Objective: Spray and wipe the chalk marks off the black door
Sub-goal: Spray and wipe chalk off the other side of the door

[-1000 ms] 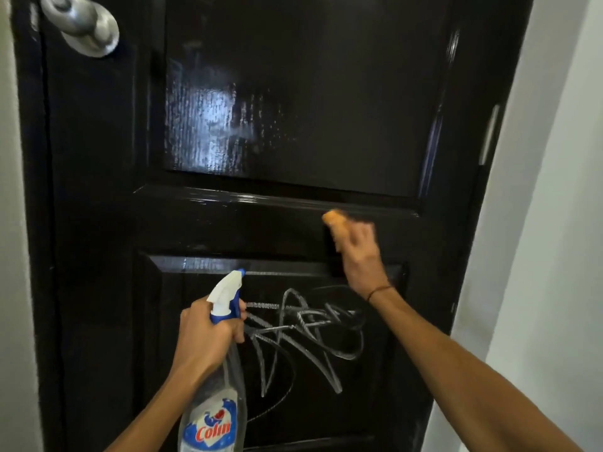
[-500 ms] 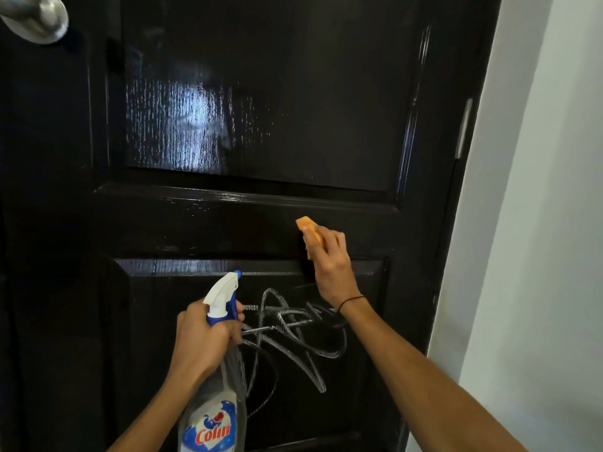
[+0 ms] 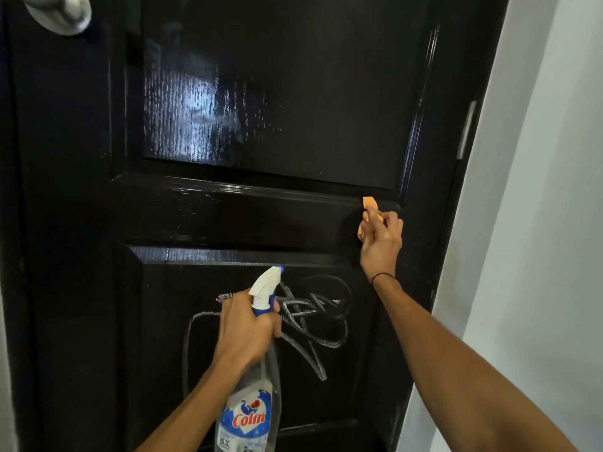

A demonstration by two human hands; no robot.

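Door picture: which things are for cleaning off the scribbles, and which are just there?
For the job:
spray bottle, gripped by the left hand
orange cloth, held by the right hand
chalk marks
black door

Just there:
silver door knob
white wall

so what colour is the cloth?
Orange; the cloth shows in the head view, gripped by the right hand.

one door (image 3: 81,223), one spray bottle (image 3: 251,409), one cloth (image 3: 369,207)

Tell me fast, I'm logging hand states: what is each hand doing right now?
Left hand: closed, grip around the spray bottle neck.
Right hand: closed, holding the orange cloth against the black door.
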